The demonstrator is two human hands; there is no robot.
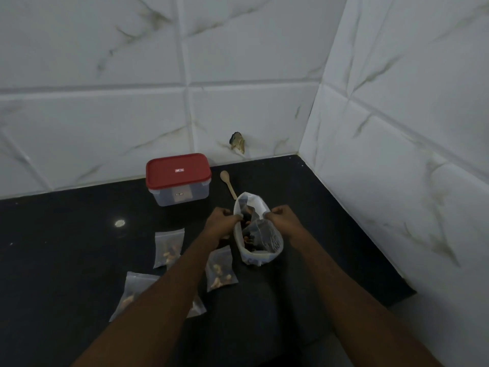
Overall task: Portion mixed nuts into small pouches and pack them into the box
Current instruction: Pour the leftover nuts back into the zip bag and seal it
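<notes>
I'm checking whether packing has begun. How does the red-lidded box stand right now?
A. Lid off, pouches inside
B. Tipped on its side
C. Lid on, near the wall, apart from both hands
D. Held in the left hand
C: the red lid sits flat on the box by the wall, while the left hand and right hand grip the big nut bag, and filled pouches lie on the counter.

A clear bag of mixed nuts (258, 231) stands open at centre frame, three small filled pouches lie flat lower left of it (168, 249) (221, 268) (135, 292), the last partly hidden, and a clear box with a shut red lid (178, 180) sits above, near the wall.
</notes>
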